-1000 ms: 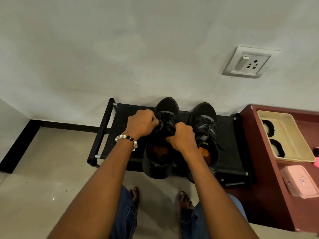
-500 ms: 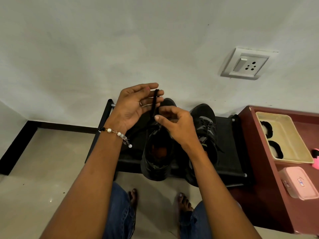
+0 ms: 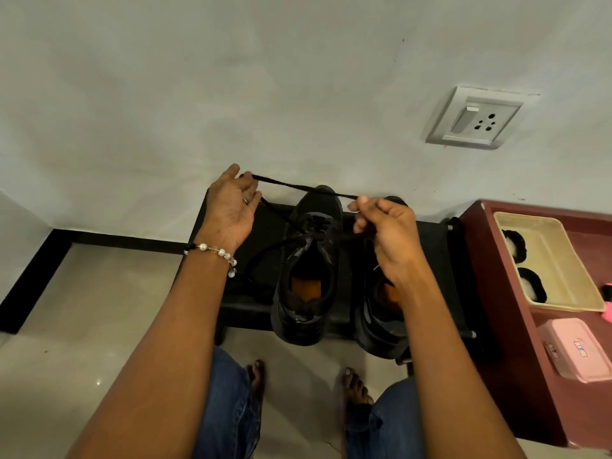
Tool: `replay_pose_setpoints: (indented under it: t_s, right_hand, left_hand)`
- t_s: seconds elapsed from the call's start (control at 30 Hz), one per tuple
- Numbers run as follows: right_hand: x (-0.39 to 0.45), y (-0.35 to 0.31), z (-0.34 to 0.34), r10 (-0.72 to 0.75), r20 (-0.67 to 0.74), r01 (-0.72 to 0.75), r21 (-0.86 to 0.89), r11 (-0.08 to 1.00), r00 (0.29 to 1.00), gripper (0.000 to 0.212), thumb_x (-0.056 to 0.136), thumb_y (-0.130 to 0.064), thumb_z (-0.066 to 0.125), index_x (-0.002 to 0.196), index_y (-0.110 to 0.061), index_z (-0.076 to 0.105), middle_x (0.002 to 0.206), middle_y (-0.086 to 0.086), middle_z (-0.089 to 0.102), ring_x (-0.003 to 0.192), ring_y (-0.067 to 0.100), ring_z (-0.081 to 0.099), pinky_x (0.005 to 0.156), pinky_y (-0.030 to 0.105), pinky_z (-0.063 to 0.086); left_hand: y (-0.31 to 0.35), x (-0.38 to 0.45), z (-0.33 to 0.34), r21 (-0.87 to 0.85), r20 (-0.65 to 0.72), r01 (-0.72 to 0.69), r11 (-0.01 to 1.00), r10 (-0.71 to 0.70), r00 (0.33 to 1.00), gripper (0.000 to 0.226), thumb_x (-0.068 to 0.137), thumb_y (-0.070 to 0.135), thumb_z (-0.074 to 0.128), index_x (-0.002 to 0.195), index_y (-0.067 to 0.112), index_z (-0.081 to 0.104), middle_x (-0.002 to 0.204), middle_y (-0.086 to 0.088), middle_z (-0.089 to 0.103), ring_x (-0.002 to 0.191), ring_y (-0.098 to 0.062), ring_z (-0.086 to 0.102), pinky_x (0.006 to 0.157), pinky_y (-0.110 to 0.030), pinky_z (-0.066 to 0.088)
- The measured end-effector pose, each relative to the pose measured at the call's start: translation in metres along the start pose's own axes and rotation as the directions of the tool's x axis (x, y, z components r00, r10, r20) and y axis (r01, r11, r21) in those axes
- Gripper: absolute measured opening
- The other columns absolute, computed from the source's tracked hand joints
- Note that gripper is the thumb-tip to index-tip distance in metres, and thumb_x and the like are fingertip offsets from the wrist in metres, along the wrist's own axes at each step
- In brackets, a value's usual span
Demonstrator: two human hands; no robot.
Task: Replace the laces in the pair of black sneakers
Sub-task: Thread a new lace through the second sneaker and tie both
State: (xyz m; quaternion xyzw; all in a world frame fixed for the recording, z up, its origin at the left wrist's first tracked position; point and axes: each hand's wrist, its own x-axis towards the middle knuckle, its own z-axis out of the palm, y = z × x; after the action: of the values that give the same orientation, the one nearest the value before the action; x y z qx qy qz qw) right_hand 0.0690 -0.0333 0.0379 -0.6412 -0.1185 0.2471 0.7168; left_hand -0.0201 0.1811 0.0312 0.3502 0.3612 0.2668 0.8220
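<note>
Black lace [image 3: 299, 186] stretched taut across the middle of the frame, one end at the left hand [image 3: 231, 207], the other pinched in the right hand [image 3: 385, 226]. Left hand palm-up, fingers mostly straight and only loosely bent, lace running over the fingertips; whether truly gripped there, could not tell. Right hand's thumb and forefinger curled round the lace, further strands trailing down to the eyelets of the left sneaker [image 3: 306, 276]. That sneaker resting on the black shoe rack [image 3: 433, 246] at centre, toe toward the wall, orange insole visible. Right sneaker [image 3: 381, 323] just beside it, partly hidden behind the right forearm. Beaded bracelet [image 3: 215, 251] on the left wrist. Maroon cabinet [image 3: 496, 309] at right edge, bearing a cream tray [image 3: 563, 260] and pink box [image 3: 576, 349]. Wall socket [image 3: 475, 119] in upper right.
</note>
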Motion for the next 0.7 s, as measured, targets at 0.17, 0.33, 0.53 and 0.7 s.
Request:
replay_pose_setpoints:
  t_s: [0.17,0.33,0.53,0.7]
  right_hand:
    - [0.005,0.004,0.004,0.004,-0.014,-0.006,-0.098,0.995,1.0,0.029,0.101,-0.026,0.052,0.085,-0.008,0.069,0.056,0.0,0.046,0.049,0.012,0.041,0.052,0.027,0.04]
    - [0.002,0.014,0.023,0.002,0.168,0.052,-0.319,0.946,0.986,0.035,0.101,-0.028,0.052,0.081,-0.004,0.067,0.051,0.002,0.043,0.047,0.015,0.04,0.049,0.031,0.036]
    - [0.003,0.011,0.013,0.042,0.17,0.014,-0.315,0.949,0.985,0.031,0.097,-0.027,0.058,0.081,-0.002,0.068,0.054,0.003,0.048,0.049,0.014,0.044,0.054,0.028,0.044]
    - [0.011,0.015,-0.002,0.054,0.051,-0.035,-0.325,0.945,0.997,0.021,0.1,-0.014,0.053,0.096,-0.004,0.071,0.063,0.0,0.059,0.053,0.009,0.052,0.059,0.027,0.049]
  left_hand:
    - [-0.022,-0.006,0.0,0.881,0.114,-0.178,0.439,0.169,0.979,0.027,0.095,0.022,0.06,0.121,0.015,0.066,0.101,-0.004,0.07,0.08,-0.013,0.065,0.068,-0.023,0.054]
    - [-0.023,-0.019,0.018,0.737,0.625,-0.603,0.305,0.031,0.78,0.031,0.095,0.023,0.06,0.125,0.029,0.064,0.125,0.001,0.052,0.115,-0.008,0.049,0.098,-0.017,0.037]
    - [-0.031,-0.017,0.017,0.779,0.543,-0.523,0.346,0.046,0.838,0.016,0.096,0.019,0.058,0.099,0.017,0.074,0.099,0.004,0.072,0.097,-0.007,0.065,0.093,-0.019,0.048]
    - [-0.019,-0.004,0.002,0.94,0.236,-0.303,0.156,0.342,0.909,0.021,0.095,0.033,0.058,0.093,0.019,0.074,0.095,-0.001,0.071,0.097,-0.022,0.063,0.095,-0.045,0.045]
